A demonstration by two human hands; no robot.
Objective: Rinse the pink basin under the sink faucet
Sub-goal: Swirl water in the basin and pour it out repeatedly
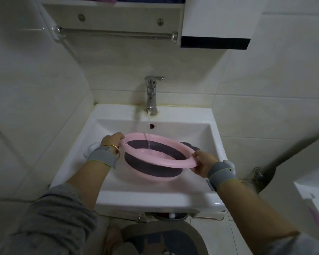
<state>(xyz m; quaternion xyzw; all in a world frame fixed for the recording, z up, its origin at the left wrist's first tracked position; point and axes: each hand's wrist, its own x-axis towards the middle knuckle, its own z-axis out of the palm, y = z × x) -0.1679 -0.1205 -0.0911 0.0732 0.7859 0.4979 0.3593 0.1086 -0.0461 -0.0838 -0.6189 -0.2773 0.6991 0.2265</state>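
The pink basin [136, 155], with a dark grey folding band around its wall, is held tilted inside the white sink [191, 197]. My left hand [112, 140] grips its rim on the left, and my right hand [203, 163] grips the rim on the right. Both wrists wear grey straps. The chrome faucet [152, 94] is running, and its stream [148, 131] falls into the basin, where water pools at the bottom.
A white wall cabinet [215, 21] and a towel rail [116, 34] hang above the faucet. Tiled walls close in on both sides. A grey pipe [287, 157] slants down at the right. A dark mat [164, 238] lies on the floor below the sink.
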